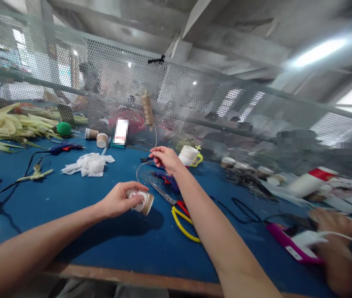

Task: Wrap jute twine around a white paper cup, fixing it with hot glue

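My left hand [120,200] is closed around a small white paper cup [138,198] with a brown band of cord near one end; the cup is tipped on its side above the blue table. My right hand [165,158], farther forward, pinches a thin brown cord [142,164] between thumb and fingers. That cord curves down to the cup and also runs up to a spool of cord [147,108] on the perforated screen. Between my forearms lie yellow-and-red-handled scissors [182,215], beside a blue glue gun [168,180].
A white cup with a yellow handle [190,155] stands behind my right hand. Crumpled white tissue [89,164], another glue gun [67,147], a green ball [64,128] and pale husks [11,124] lie left. A purple power strip [293,244] and another person's arm [337,240] are at right.
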Available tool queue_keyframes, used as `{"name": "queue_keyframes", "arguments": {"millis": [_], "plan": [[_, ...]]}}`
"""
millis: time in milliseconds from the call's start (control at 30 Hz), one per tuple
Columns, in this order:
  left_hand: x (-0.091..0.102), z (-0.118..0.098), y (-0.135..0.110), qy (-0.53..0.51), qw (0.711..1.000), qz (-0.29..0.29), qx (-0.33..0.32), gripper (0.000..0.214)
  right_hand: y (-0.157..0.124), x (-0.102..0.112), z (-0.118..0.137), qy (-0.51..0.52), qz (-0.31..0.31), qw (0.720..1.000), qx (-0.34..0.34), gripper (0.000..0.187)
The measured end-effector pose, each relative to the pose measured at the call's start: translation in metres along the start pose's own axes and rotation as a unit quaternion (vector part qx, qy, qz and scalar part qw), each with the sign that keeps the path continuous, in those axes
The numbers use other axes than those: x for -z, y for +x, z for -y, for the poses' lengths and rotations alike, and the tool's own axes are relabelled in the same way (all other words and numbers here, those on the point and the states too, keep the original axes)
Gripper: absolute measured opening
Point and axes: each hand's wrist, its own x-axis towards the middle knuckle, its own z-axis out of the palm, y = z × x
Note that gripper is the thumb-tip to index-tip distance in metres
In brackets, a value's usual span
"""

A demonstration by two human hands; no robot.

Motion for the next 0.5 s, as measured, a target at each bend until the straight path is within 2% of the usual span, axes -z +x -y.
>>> {"name": "queue_keyframes", "arguments": {"millis": [133,267,333,433,500], "plan": [[0.0,0.002,0.002,-0.018,1.0,0.004,0.01,0.035,0.018,0.01,0.02,0.047,-0.018,0.999,0.003,0.011],[0.002,0.007,0.006,-0.013,1.0,0.002,0.005,0.032,0.018,0.009,0.028,0.051,-0.008,0.998,0.024,0.011],[0.006,0.008,0.009,0.015,1.0,0.003,-0.001,0.031,0.012,0.003,0.025,0.028,0.025,0.999,0.025,0.012],[0.015,0.005,0.012,0.113,0.992,0.016,0.043,0.034,0.002,-0.003,0.014,-0.022,0.082,0.996,0.013,0.014],[0.022,-0.001,0.014,0.165,0.982,0.024,0.085,0.035,0.0,-0.003,0.009,-0.042,0.093,0.995,0.009,0.015]]}}
